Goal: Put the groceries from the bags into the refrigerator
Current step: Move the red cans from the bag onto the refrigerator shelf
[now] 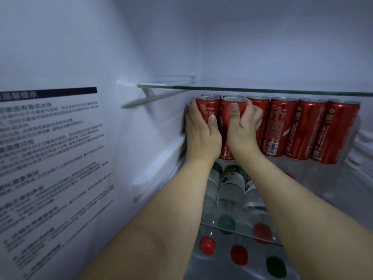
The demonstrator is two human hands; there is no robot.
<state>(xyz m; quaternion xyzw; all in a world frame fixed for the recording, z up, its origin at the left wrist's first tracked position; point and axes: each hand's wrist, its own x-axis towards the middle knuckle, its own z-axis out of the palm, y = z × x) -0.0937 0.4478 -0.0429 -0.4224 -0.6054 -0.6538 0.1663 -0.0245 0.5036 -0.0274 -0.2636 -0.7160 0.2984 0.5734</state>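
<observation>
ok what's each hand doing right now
Left hand: grips the leftmost red aluminium cola can.
Right hand: grips the neighbouring red aluminium cola can.

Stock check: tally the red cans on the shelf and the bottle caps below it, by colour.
Red cans: 8 (6 in front, 2 tops behind)
Red bottle caps: 3
Green bottle caps: 2
Total: 13 in plain view; more may be hidden.

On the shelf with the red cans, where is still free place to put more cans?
Free: the strip of the can shelf before the four right-hand red cans. Crowded: the left end, where the left hand and right hand each grip a can against the side wall.
</observation>
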